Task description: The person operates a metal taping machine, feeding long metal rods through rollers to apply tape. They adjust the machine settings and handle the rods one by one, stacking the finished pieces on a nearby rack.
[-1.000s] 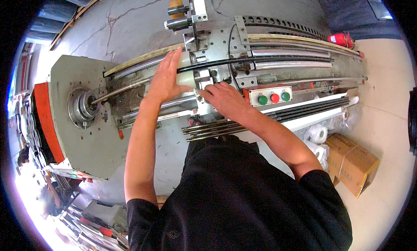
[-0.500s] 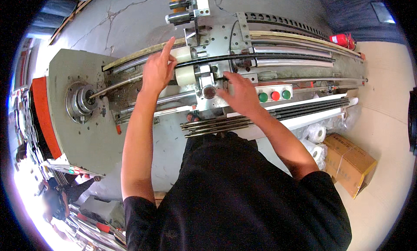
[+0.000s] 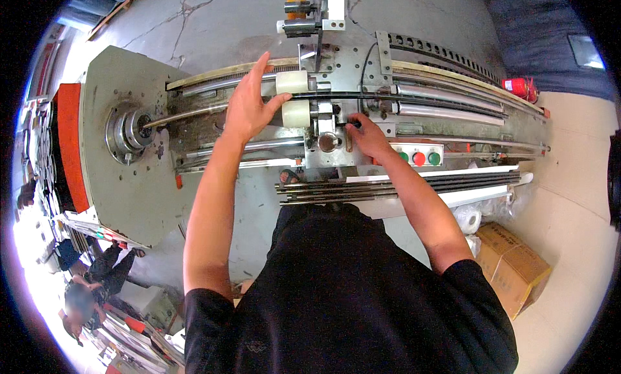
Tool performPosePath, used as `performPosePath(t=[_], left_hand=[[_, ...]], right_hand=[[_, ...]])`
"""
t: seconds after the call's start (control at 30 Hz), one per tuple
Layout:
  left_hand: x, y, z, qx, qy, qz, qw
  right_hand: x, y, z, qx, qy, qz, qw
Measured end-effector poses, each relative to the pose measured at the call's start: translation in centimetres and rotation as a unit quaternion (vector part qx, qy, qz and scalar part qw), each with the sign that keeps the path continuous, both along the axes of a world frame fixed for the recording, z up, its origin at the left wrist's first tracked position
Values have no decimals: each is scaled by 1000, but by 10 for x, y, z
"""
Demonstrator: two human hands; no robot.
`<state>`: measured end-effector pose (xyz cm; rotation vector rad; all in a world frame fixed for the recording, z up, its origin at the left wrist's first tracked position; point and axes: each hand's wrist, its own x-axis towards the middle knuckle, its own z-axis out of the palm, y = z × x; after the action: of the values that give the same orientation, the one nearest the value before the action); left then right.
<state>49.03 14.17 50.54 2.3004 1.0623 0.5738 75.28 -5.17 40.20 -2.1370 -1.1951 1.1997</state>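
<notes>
A long metal rod (image 3: 194,118) runs from the round chuck (image 3: 132,132) on the left into the carriage (image 3: 343,67), passing between two cream rollers (image 3: 295,114). My left hand (image 3: 249,112) is over the rod just left of the rollers. Its fingers are apart, index pointing away and thumb reaching toward the rod by the rollers; whether it touches cannot be told. On the near side of the carriage, my right hand (image 3: 370,138) has its fingers curled round a small black handle (image 3: 354,124), mostly hidden by them. A round metal knob (image 3: 328,141) sits to its left.
Green and red push buttons (image 3: 418,159) lie under my right forearm. Nearer me, several dark rods (image 3: 336,192) rest on a white support. At the right are a cardboard box (image 3: 514,264) and a fire extinguisher (image 3: 519,88). Another person (image 3: 81,299) is at the lower left.
My right hand has gone from spread fingers beside the carriage to closing on the black handle. My left thumb has spread out toward the rollers. The whole view has shifted slightly.
</notes>
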Motion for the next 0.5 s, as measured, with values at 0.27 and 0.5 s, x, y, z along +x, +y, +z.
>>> performPosePath(t=[0.27,0.5], left_hand=[[-17,-52,-17,-8,-71,91,993],[0,-38,1,-4,41,-26,999]], right_hand=[[17,15,-5,-54,-100,110,987],[30,48,12,-292,167,46,941]])
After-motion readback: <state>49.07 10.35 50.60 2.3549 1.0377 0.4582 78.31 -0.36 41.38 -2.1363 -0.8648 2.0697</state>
